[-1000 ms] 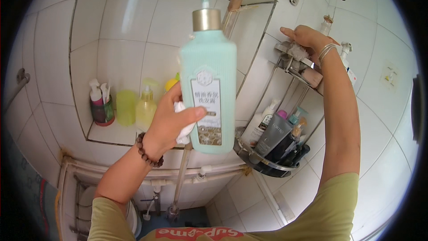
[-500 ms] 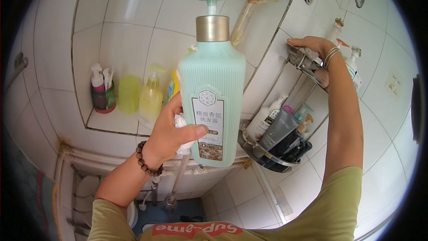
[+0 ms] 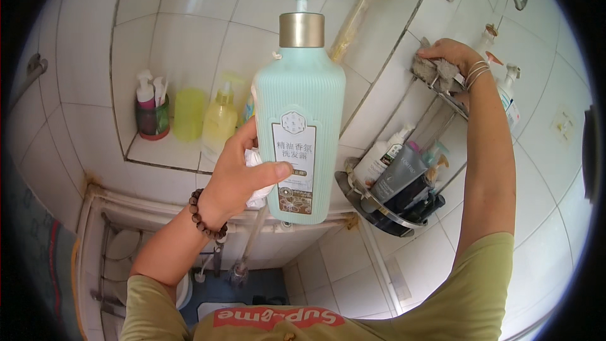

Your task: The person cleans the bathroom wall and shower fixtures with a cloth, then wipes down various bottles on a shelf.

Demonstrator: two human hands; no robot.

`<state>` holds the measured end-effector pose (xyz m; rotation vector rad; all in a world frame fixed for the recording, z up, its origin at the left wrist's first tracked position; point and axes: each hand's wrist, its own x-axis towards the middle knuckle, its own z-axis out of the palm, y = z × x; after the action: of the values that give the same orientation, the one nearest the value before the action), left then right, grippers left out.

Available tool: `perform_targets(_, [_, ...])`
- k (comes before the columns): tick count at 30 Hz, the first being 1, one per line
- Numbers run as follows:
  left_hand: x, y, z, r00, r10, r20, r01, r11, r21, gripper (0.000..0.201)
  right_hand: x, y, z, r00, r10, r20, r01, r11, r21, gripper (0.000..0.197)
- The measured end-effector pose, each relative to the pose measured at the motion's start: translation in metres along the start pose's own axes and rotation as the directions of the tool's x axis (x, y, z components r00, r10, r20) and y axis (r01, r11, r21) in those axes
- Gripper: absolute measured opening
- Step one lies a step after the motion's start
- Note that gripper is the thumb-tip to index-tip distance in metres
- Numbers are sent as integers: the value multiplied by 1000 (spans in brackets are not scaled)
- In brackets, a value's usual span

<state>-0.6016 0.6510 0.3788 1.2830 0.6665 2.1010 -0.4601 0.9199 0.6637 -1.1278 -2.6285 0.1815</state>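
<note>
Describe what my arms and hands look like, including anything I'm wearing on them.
Your left hand is gloveless, with a dark brown beaded bracelet at the wrist. Your right hand, also gloveless, has thin silvery bangles at its wrist. Olive-yellow short sleeves leave both forearms bare.

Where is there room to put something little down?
Maybe the narrow bare strip of ledge in front of the dark cup and yellow-green cup. The left hand and its mint bottle hide the right part. The lower rack is crowded with bottles and tubes.
</note>
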Motion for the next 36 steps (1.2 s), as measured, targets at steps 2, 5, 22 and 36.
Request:
perform_targets(2, [0,-1,2,1000,-13,4,13,1000,-26,56,-3,2,2,994,-104,-23,105,993,55,41])
perform_targets(5, [-1,-3,7,1000,-14,5,14,999,-36,56,-7,6,8,983,-149,-106,162,979,124,41])
perform_targets(22, [-16,-3,0,999,-28,-22,29,996,79,58,-6,-12,5,996,-89,-27,71,915,-396,52])
perform_targets(36, [-15,-12,5,999,-53,-4,53,997,55,59,-14,1,3,451,-331,-829,233,940,-249,53])
